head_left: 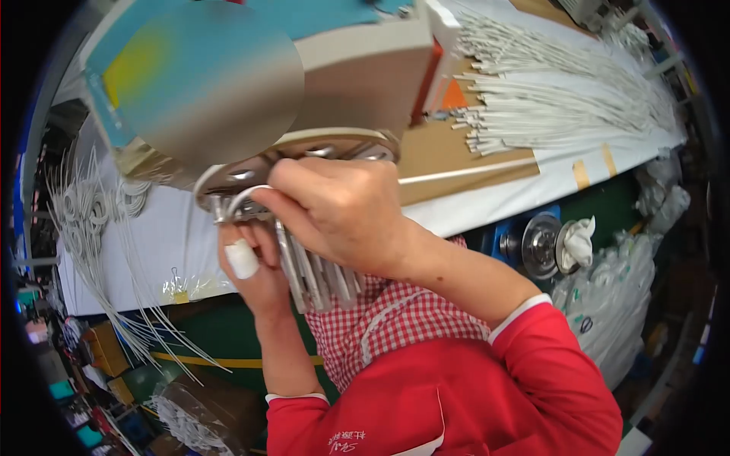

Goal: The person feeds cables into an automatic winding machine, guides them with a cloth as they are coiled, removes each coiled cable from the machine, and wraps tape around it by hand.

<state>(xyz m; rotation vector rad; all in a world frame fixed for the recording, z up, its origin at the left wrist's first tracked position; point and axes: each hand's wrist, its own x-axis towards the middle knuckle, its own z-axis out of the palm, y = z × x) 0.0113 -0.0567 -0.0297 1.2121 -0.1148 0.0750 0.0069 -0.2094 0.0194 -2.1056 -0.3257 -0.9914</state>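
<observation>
White cord [245, 196], pinched in right fingers [287, 210], partly hidden behind them

Machine [365, 91] stands on table [175, 247]; round plate [350, 144] at its near side, tubes [295, 281] hanging below. Left hand [255, 273] sits under plate's left end; right hand [338, 209], to its right, pinches cable loop [243, 197]. Cable bundles [563, 106] lie right of machine, partly on cardboard [441, 167]; coiled cables [99, 205] left, tails overhanging table edge.
</observation>
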